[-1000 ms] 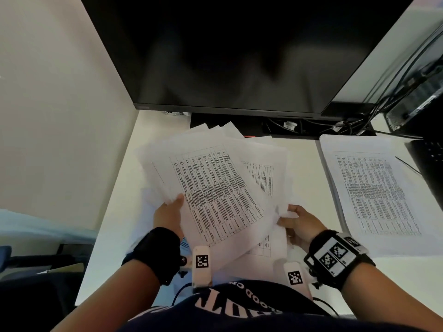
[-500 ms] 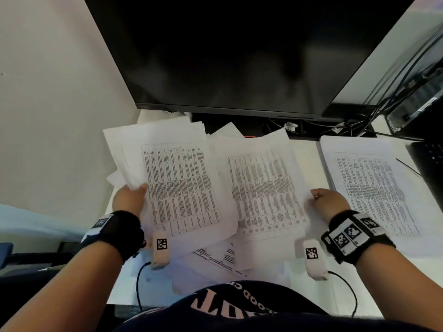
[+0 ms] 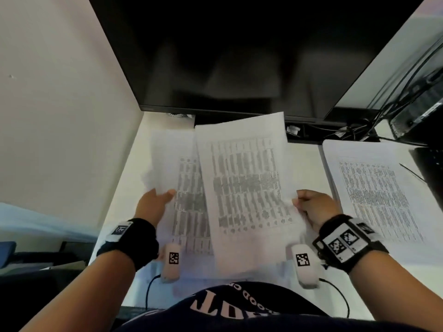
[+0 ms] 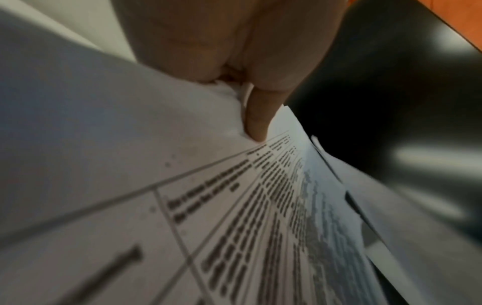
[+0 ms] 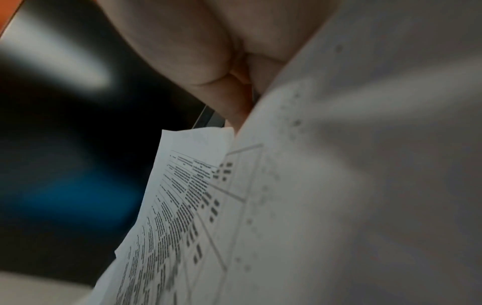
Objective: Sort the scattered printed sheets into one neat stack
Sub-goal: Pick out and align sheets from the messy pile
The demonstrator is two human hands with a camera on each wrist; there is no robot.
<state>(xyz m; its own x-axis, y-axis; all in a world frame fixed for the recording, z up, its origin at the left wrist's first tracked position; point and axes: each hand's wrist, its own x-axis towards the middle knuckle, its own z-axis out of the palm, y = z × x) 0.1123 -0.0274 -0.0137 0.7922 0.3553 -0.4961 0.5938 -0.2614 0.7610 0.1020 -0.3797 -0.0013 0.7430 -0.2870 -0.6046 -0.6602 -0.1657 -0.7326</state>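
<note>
Two bunches of printed sheets with tables overlap above the desk in front of me. My left hand (image 3: 155, 202) pinches the left bunch (image 3: 182, 183) at its left edge, thumb on top; the left wrist view shows that thumb (image 4: 256, 119) pressed on the paper (image 4: 234, 216). My right hand (image 3: 311, 204) grips the right bunch (image 3: 244, 183) at its right edge, and this bunch lies over the left one. In the right wrist view the fingers (image 5: 234, 99) curl behind the sheet (image 5: 339, 185). A neat stack of printed sheets (image 3: 374, 192) lies flat on the desk to the right.
A large dark monitor (image 3: 239, 56) stands just behind the held sheets. Cables (image 3: 354, 130) and dark equipment (image 3: 426, 116) fill the back right corner. A keyboard edge (image 3: 429, 164) borders the stack on the right. A partition wall (image 3: 60, 116) closes the left side. The white desk (image 3: 127, 188) runs beneath.
My hands first spread apart with one bunch each, side by side. Now they have come back together, and the right bunch overlaps the left one and is raised toward the monitor.
</note>
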